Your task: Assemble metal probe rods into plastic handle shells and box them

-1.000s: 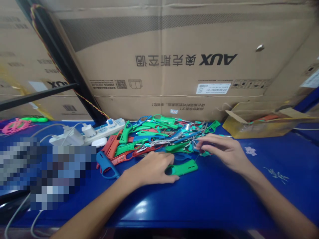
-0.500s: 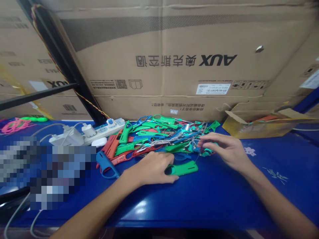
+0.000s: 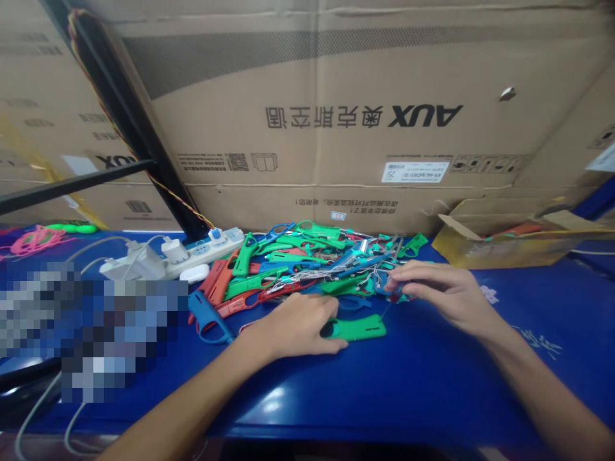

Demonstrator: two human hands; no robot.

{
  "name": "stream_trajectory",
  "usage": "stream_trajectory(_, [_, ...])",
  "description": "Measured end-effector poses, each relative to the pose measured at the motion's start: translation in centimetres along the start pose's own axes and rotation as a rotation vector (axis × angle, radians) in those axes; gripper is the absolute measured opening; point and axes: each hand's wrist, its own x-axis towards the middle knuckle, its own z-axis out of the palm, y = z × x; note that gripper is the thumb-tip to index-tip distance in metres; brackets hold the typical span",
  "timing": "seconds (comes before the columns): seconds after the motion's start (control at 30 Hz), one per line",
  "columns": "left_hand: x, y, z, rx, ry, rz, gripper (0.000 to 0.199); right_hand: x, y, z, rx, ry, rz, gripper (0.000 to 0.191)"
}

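My left hand (image 3: 305, 323) is closed around a green utility lighter (image 3: 362, 328), which lies low over the blue table with its slotted handle end pointing right. My right hand (image 3: 444, 291) hovers at the right edge of the pile, thumb and fingers pinched together. A small, partly clear and reddish piece shows at those fingertips, too blurred to name. From the green handle's end a thin line rises toward them. Behind both hands spreads a heap of red, green and blue lighters (image 3: 250, 282), mixed with white wires (image 3: 317, 274) and metal rods.
A power strip (image 3: 230, 237) with white chargers (image 3: 144, 261) stands left of the heap. At the right is an open cardboard box (image 3: 504, 250) with colored parts inside. Large cardboard (image 3: 312, 77) walls the back. A black metal frame (image 3: 158, 160) rises at the left.
A small reddish piece now shows at my right fingertips, which are pinched closer together. My left hand keeps its hold on the green lighter. The whole view has shifted slightly.
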Motion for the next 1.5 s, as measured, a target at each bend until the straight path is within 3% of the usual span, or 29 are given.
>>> stream_trajectory(0.17, [0.1, 0.0, 0.0, 0.008, 0.002, 0.006, 0.036, 0.0, 0.7, 0.1, 0.073, 0.031, -0.027, 0.011])
stream_trajectory(0.47, [0.0, 0.1, 0.0, 0.024, 0.005, 0.018, 0.037, 0.4, -0.1, 1.2, 0.08, 0.117, 0.009, 0.013])
stream_trajectory(0.53, [0.0, 0.1, 0.2, 0.03, 0.013, 0.022, 0.037, 0.4, -0.1, 1.4, 0.081, 0.091, 0.034, 0.008])
stream_trajectory(0.67, [0.1, 0.1, 0.5, 0.047, 0.036, 0.022, 0.037, 0.1, 0.0, 1.2, 0.119, 0.032, 0.09, 0.023])
stream_trajectory(0.93, [0.1, 0.0, 0.6, 0.033, 0.018, 0.012, 0.038, 0.1, -0.4, -0.2, -0.014, -0.083, 0.144, 0.031])
stream_trajectory(1.27, [0.3, 0.7, -0.1, 0.08, 0.004, 0.044, 0.042, 0.1, 0.4, 1.2, 0.034, 0.158, 0.067, 0.008])
stream_trajectory(1.5, [0.3, 1.0, 0.1, 0.083, 0.043, 0.048, 0.04, 0.1, 1.2, 2.1, 0.044, 0.298, 0.02, 0.014])
